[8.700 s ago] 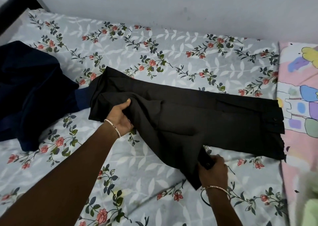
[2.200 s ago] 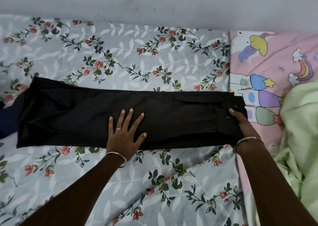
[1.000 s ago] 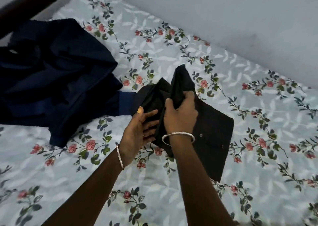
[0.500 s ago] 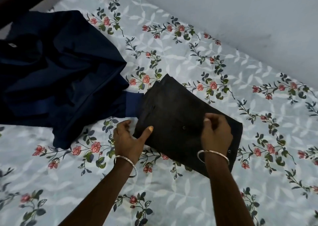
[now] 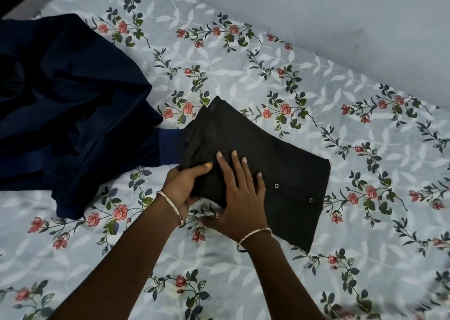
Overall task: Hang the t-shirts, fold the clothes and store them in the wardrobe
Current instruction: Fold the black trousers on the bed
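Fingers (image 5: 237,165) of the right hand (image 5: 239,198) lie straight and spread, pressed flat on top of the folded black trousers (image 5: 280,154), with the palm over the bundle's near edge and the thumb out on the floral bedsheet (image 5: 341,259). The left hand (image 5: 183,188) grips the near-left corner of the same bundle. Its thumb (image 5: 205,166) lies across the top of the cloth and its other fingers curl under the edge, so the corner is pinched between them. The two hands sit just beside each other, nearly touching.

The trousers are folded into a thick, roughly rectangular pad, set at an angle on the sheet about midway between its near edge and its far edge by the pale wall (image 5: 341,15). Two small metal studs (image 5: 276,185) show on the top layer, to the right of the right hand. Loose folds bunch along the pad's left end.

A navy garment (image 5: 73,100) lies heaped and unfolded at the sheet's left side, reaching toward the far-left corner. One brighter blue part of it touches the left end of the trousers. Each wrist wears a thin bangle (image 5: 254,235).
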